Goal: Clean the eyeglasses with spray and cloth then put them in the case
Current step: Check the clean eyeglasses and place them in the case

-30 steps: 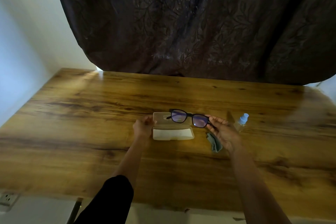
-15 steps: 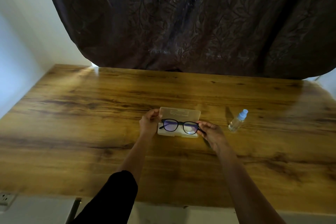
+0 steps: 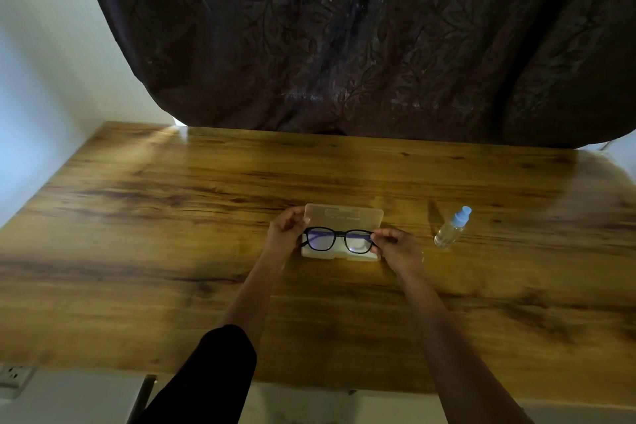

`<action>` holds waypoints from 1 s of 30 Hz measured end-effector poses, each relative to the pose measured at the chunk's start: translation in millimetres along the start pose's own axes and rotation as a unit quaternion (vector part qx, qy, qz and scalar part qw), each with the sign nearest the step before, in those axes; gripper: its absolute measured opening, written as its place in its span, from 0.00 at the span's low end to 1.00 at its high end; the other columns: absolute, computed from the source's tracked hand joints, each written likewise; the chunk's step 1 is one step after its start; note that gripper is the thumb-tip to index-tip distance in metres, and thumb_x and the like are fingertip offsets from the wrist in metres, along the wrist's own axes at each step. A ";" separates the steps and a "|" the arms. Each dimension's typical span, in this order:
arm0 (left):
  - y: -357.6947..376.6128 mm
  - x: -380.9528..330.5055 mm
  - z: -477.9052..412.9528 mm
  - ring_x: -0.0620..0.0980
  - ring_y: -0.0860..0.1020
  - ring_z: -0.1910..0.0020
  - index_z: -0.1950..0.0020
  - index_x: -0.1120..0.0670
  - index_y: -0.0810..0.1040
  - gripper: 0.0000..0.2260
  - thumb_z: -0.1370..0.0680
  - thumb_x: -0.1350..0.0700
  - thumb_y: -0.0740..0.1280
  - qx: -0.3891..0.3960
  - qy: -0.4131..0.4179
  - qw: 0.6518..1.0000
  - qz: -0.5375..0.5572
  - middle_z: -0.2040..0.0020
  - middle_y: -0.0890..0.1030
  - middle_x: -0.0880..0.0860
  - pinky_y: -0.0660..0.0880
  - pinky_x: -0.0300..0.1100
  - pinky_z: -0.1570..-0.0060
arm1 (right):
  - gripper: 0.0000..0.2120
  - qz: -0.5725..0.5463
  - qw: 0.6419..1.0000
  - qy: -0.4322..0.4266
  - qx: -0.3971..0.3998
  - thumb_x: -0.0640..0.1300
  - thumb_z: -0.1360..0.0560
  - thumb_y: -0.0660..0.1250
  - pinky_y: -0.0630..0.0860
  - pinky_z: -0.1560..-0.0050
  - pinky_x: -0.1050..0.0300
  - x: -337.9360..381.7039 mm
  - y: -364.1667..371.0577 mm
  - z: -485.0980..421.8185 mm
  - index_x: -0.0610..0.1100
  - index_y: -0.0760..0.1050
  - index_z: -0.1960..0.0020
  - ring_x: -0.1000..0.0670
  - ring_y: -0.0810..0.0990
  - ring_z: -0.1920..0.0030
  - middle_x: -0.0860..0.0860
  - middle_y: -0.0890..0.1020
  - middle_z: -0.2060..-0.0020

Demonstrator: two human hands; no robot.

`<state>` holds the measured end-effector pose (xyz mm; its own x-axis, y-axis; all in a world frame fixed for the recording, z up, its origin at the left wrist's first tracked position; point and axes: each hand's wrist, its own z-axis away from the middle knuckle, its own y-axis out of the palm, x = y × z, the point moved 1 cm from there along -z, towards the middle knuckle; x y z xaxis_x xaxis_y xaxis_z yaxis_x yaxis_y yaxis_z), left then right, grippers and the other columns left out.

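Fingers (image 3: pixel 386 235) of the right hand (image 3: pixel 401 249) are curled in and pinch the right end of the eyeglasses (image 3: pixel 339 240) at the hinge. The left hand (image 3: pixel 285 234) has its fingers bent round the left end of the case (image 3: pixel 340 255), thumb up by the corner of the raised lid (image 3: pixel 344 218). Whether it also touches the frame's left end I cannot tell. The dark-framed eyeglasses are held level, lenses toward the camera, just over the open lower half of the pale case and in front of its lid. The case sits mid-table, its long sides parallel to the near edge of the wooden table (image 3: pixel 137 251). 1 spray bottle (image 3: pixel 452 229) stands to the right, apart from both the case and the right hand. Open wood stretches left of the case and between it and the near edge, crossed only by the 2 forearms. A dark curtain (image 3: pixel 344 45) hangs along the far edge, and a pale wall (image 3: pixel 41 79) closes the left side. A socket (image 3: pixel 13 376) shows below the near-left corner, left of a black sleeve (image 3: pixel 210 375).
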<state>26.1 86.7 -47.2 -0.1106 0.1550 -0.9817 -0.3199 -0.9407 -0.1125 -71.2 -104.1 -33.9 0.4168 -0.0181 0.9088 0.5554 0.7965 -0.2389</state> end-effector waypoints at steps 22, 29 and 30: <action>-1.5 -2.7 3.2 0.49 0.78 0.51 0.43 0.55 0.76 0.10 0.22 0.63 0.62 0.034 -0.060 0.994 0.082 0.53 0.79 0.49 0.77 0.41 0.55 | 0.07 0.095 0.995 0.003 -0.016 0.41 0.30 0.72 0.78 0.45 0.47 -11.0 -7.1 -6.6 0.52 0.77 0.61 0.47 0.83 0.55 0.49 0.84 0.59; -16.1 -6.0 2.1 0.45 0.77 0.48 0.35 0.58 0.71 0.19 0.25 0.68 0.64 0.161 -0.095 0.982 0.013 0.48 0.78 0.50 0.75 0.39 0.49 | 0.05 0.063 0.998 0.025 -0.014 0.36 0.30 0.71 0.80 0.49 0.49 -13.5 -6.9 -7.6 0.44 0.79 0.56 0.48 0.81 0.60 0.46 0.83 0.60; -17.0 -4.8 3.1 0.45 0.76 0.47 0.35 0.58 0.71 0.19 0.25 0.68 0.64 0.152 -0.096 0.984 0.009 0.47 0.78 0.50 0.73 0.40 0.46 | 0.06 0.067 0.997 0.021 -0.013 0.36 0.30 0.71 0.80 0.50 0.49 -13.9 -7.1 -7.5 0.43 0.79 0.54 0.48 0.81 0.61 0.47 0.83 0.62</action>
<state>29.2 102.9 -40.1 -0.2850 0.2199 -0.9329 -0.5794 -0.8149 -0.0151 -75.5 -114.0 -47.5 0.5179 0.0608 0.8533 0.5111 0.7779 -0.3655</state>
